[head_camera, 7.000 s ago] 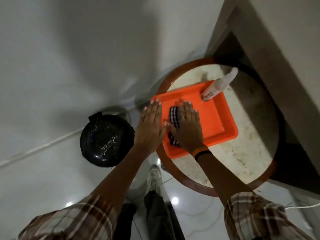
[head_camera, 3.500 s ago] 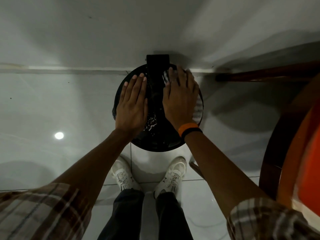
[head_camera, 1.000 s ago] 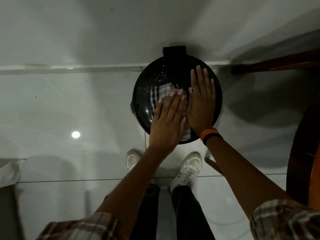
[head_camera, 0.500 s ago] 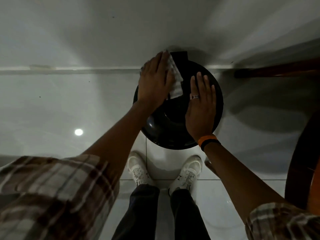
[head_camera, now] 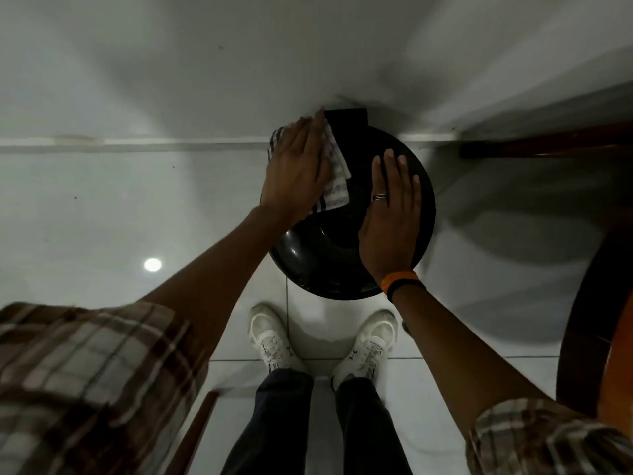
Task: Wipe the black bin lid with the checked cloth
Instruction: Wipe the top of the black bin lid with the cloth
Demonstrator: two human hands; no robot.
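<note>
- My left hand point(head_camera: 297, 180) lies flat, pressing the checked cloth point(head_camera: 335, 186) on the black bin lid point(head_camera: 329, 262), far left.
- My right hand point(head_camera: 390, 228), flat and empty, steadies the lid; I'd sweep toward the near rim.

Checked cloth point(head_camera: 335, 186) lies flattened on glossy black bin lid point(head_camera: 329, 255) (upper-left edge).

- The round plastic bin lid point(head_camera: 329, 255) under me is glossy black.
- My folded cloth point(head_camera: 337, 186) is white, checked with dark lines.
- My rolled shirt sleeves point(head_camera: 85, 378) are brown-and-cream plaid.
- My wristbands point(head_camera: 402, 282) are orange and black.
- My lace-up shoes point(head_camera: 274, 341) are white; my trousers point(head_camera: 274, 426) are dark.
- The tiled floor point(head_camera: 102, 207) is shiny pale grey.
</note>
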